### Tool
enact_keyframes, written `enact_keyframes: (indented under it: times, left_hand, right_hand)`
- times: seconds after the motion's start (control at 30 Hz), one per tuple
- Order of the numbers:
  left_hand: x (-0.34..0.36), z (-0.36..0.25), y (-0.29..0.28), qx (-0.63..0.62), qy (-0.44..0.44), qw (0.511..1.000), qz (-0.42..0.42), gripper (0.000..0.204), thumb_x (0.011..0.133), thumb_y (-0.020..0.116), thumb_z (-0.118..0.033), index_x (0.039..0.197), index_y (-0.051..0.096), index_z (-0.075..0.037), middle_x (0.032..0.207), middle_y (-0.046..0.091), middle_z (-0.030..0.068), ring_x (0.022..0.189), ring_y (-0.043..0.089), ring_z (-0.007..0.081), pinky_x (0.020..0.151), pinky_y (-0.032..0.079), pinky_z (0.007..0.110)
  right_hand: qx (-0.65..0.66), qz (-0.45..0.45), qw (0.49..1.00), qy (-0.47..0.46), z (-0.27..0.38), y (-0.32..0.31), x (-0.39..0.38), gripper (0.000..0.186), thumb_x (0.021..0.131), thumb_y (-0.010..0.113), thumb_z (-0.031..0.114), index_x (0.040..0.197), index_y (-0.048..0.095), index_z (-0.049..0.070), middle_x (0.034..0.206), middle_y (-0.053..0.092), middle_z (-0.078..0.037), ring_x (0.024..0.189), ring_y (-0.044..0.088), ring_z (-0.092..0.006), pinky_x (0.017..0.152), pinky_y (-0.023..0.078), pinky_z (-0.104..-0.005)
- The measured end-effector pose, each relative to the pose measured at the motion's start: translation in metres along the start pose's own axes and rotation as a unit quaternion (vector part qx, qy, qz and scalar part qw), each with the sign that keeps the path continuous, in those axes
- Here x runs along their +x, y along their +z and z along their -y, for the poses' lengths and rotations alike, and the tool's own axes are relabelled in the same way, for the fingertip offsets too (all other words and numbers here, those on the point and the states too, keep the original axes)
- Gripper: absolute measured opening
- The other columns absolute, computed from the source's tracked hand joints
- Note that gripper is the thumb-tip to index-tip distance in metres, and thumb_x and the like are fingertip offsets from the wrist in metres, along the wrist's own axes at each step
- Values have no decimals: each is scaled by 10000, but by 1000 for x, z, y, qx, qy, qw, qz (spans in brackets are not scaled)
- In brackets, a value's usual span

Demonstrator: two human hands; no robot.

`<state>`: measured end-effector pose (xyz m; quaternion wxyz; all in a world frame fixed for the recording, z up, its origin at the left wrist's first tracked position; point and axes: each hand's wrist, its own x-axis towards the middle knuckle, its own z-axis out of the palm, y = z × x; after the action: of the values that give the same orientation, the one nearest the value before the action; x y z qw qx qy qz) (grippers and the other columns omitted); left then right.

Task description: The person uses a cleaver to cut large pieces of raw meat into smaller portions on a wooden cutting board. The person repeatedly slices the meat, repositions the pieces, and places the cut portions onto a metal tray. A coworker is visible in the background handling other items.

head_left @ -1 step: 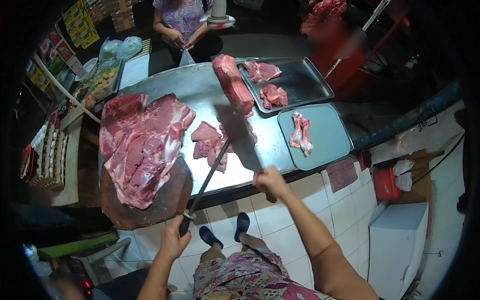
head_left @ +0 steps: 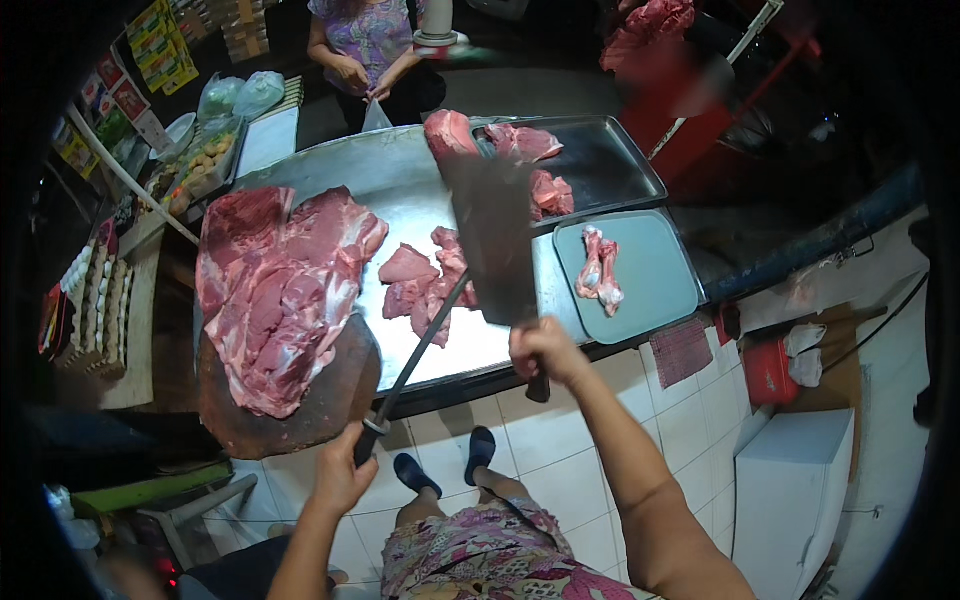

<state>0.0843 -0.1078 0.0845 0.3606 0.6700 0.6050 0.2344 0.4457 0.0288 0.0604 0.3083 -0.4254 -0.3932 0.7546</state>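
On the left, a large slab of raw meat lay partly on a wooden block and partly on the metal desk. Nearer the person, the left hand was clenched around the handle of a dark rod, which slanted up and rightward from the fist. Small meat pieces lay beyond that hand, partly hidden by the rod. Next came the blurred cleaver, its blade reaching ahead of the right hand, which gripped its handle; whether blade and rod touched could not be told. Further right, bones rested on a green tray, beyond the right hand.
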Motion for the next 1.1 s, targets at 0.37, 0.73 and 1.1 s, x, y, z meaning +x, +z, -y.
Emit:
enact_keyframes:
  times: [0.37,0.73,1.1]
  left_hand:
    - [25,-40,21,74,11,996,48,468,700,703,-80,1151,580,-64,837,633,182,767,647,365,672,501,414]
    - [71,-43,74,51,10,997,62,443,707,667,-85,1138,571,-48,835,623,190,729,616,381,646,485,423]
    - [67,-8,220,-56,-145,977,150,462,712,664,-170,1150,581,-47,818,638,234,788,635,418,711,497,467]
  right_hand:
    - [-1,-2,982,188,-83,21,-78,103,689,651,122,675,597,35,571,565,-53,470,532,-102,430,423,-240]
    - [-175,-184,967,-39,-66,4,-60,111,706,658,75,666,567,26,587,581,-61,525,566,-155,495,435,-305]
    - [-495,-396,767,96,-153,-120,-100,180,729,639,254,796,677,91,789,678,-176,764,657,-381,696,523,-455]
